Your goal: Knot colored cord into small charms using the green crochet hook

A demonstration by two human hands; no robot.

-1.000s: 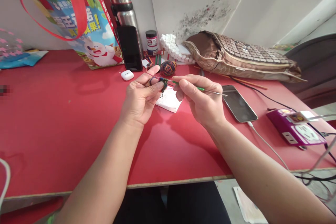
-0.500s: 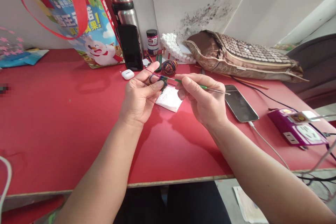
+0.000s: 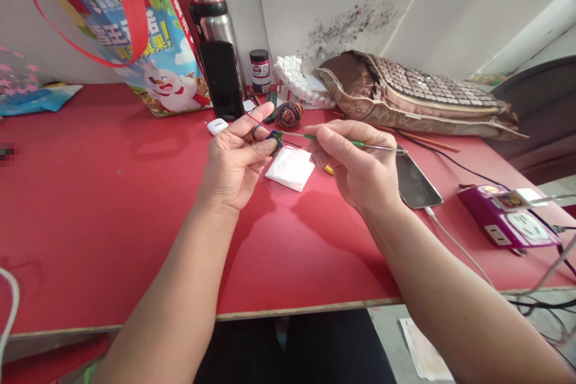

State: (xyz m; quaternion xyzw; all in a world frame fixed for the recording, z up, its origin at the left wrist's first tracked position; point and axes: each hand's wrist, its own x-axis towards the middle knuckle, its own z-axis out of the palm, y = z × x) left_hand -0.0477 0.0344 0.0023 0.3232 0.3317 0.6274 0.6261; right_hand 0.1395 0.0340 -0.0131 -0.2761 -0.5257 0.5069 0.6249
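My left hand [image 3: 238, 159] pinches a small dark multicoloured crochet piece [image 3: 277, 139] between thumb and fingers, with yarn looped over its raised index finger. My right hand [image 3: 355, 153] is closed around a crochet hook [image 3: 310, 137] with a green grip and metal ends. The hook's left tip meets the crochet piece; whether it sits inside a stitch is too small to tell. Behind the hands lies a ball of multicoloured yarn [image 3: 290, 114]. A folded white paper [image 3: 291, 169] rests on the table below the piece. Part of a yellow object [image 3: 328, 170] shows beside my right fingers.
On the red table [image 3: 135, 240], a black phone [image 3: 222, 81] leans against a steel flask [image 3: 211, 3] beside a gift bag [image 3: 173, 81]. To the right are a charging phone [image 3: 418, 177], a purple power strip [image 3: 508, 216] and a brown cushion [image 3: 423, 96]. A white earbud case [image 3: 217, 126] is near my left hand.
My right hand and the crochet hook have moved right, away from my left hand. My left hand has shifted slightly left with the crochet piece. The yellow object has come into sight.
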